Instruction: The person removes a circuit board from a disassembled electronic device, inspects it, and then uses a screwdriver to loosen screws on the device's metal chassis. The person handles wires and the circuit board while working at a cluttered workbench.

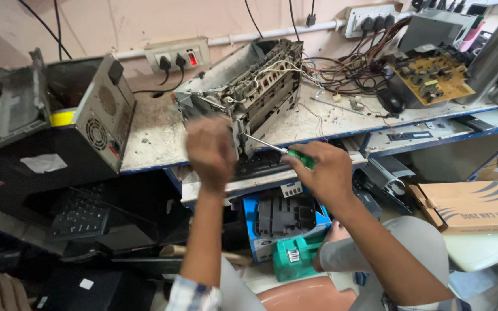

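Observation:
A stripped grey printer chassis (249,86) with loose white wires lies tilted on the worn workbench (157,138). My right hand (324,173) grips a green-handled screwdriver (292,154), and its metal shaft points up and left into the chassis front. My left hand (210,151) is blurred, raised in front of the lower left corner of the chassis with the fingers curled. Whether it touches the chassis cannot be told.
A computer case (59,121) lies at the left. A brown circuit board (430,76), a wire tangle (353,69) and a black mouse (392,102) sit at the back right. Wall sockets (177,57) are behind. A blue box of parts (283,222) and a cardboard box (474,204) stand below.

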